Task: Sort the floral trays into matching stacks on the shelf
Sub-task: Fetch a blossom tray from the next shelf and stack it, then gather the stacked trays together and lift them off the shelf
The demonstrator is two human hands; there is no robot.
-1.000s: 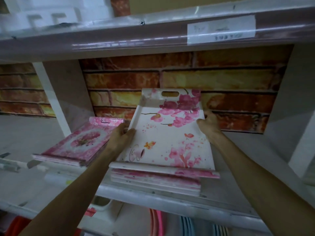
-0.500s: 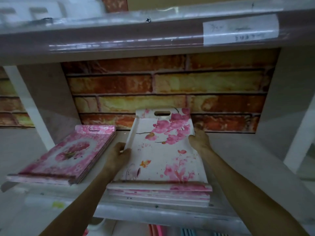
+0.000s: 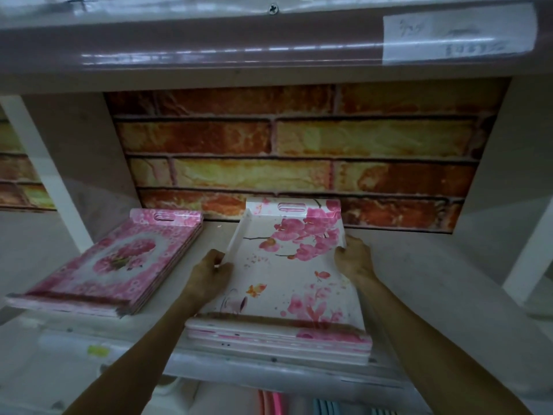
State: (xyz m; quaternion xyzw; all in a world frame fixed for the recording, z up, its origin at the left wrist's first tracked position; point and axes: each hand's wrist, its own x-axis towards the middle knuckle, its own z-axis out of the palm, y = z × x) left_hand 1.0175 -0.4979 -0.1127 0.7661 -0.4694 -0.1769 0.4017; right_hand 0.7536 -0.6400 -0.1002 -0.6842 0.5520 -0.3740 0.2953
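Observation:
A white tray with pink blossoms [image 3: 284, 265] lies on top of a stack of like trays [image 3: 278, 339] in the middle of the shelf [image 3: 239, 363]. My left hand [image 3: 209, 274] grips its left rim and my right hand [image 3: 353, 259] grips its right rim, both about halfway along the sides. To the left lies a second stack of pink rose-patterned trays [image 3: 119, 265], apart from my hands.
A brick-pattern back wall [image 3: 299, 163] closes the shelf bay. An upper shelf edge with a paper label [image 3: 457, 31] hangs overhead. White uprights [image 3: 48, 175] stand left and right. Coloured items [image 3: 272, 402] show on the level below.
The blossom tray has been lowered flat onto its stack and pushed back toward the brick wall. Both hands stayed on its side rims. The camera has come closer.

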